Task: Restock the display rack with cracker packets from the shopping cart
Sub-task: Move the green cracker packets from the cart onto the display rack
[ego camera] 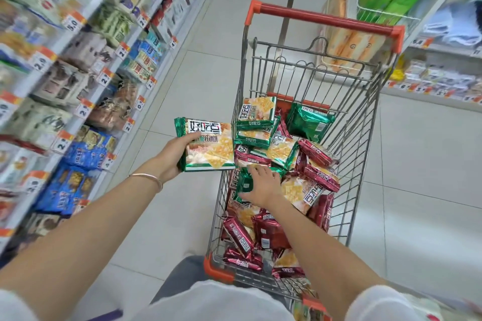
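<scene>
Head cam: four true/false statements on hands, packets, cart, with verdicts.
1. The left hand holds a green packet. True.
2. The right hand hangs empty. False: it grips a second packet inside the cart.
3. The cart holds only red packets. False: red packets and green ones both lie in it.
4. The left wrist wears a bangle. True.
</scene>
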`<state>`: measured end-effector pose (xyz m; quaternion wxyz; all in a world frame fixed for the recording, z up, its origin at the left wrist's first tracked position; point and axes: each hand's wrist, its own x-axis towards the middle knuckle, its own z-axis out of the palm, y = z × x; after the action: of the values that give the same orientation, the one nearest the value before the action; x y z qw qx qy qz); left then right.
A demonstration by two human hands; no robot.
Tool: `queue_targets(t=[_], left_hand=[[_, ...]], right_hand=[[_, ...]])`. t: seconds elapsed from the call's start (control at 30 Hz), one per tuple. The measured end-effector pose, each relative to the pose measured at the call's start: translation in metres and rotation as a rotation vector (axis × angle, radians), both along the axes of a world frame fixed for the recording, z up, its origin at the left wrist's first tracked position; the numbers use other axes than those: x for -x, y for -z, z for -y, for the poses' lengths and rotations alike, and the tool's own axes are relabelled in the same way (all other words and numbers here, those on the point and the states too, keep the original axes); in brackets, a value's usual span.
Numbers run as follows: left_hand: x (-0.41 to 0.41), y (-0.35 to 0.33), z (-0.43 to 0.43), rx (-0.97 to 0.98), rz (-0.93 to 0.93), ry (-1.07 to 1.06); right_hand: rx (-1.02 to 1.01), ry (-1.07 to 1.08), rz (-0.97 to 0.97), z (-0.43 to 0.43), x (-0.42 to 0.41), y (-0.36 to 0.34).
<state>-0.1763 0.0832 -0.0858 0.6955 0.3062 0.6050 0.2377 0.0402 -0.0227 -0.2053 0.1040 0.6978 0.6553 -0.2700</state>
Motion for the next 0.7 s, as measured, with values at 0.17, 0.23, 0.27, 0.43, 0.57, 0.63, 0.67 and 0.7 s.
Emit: queue_targets(t=[0.17, 0.23, 0.27, 0.43, 0.57, 0.63, 0.67, 0.7], left_hand=[[0.003, 0.001, -0.003, 0.002, 0.004, -0.005], [0.006, 0.0, -0.005, -0.003, -0.012, -0.006], [0.008, 0.001, -0.006, -0.009, -0.016, -0.005], [0.008, 0.003, -0.008, -0.065, -0.043, -0.042], [-0.012, -0.001, -0.003, -0.112, -0.033, -0.051], [-0.028, -0.005, 0.0, -0.186, -0.071, -0.028], [-0.036, -0.008, 0.002, -0.224, -0.098, -0.004], [-0.045, -0.012, 0.006, -0.256, -0.12, 0.026]], right_hand=[[0.003, 0.296, -0.029, -0.003, 0.026, -0.005], [-0.046, 0.447, -0.115, 0.0, 0.024, -0.003], [-0.082, 0.511, -0.153, 0.004, 0.02, -0.004], [-0.264, 1.013, -0.578, 0.03, -0.049, -0.034], [-0.431, 1.182, -0.761, 0.041, -0.109, -0.069], [-0.462, 1.184, -0.883, 0.039, -0.122, -0.089], [-0.47, 1.176, -0.936, 0.037, -0.127, -0.099], [-0.469, 1.174, -1.012, 0.034, -0.13, -0.111]])
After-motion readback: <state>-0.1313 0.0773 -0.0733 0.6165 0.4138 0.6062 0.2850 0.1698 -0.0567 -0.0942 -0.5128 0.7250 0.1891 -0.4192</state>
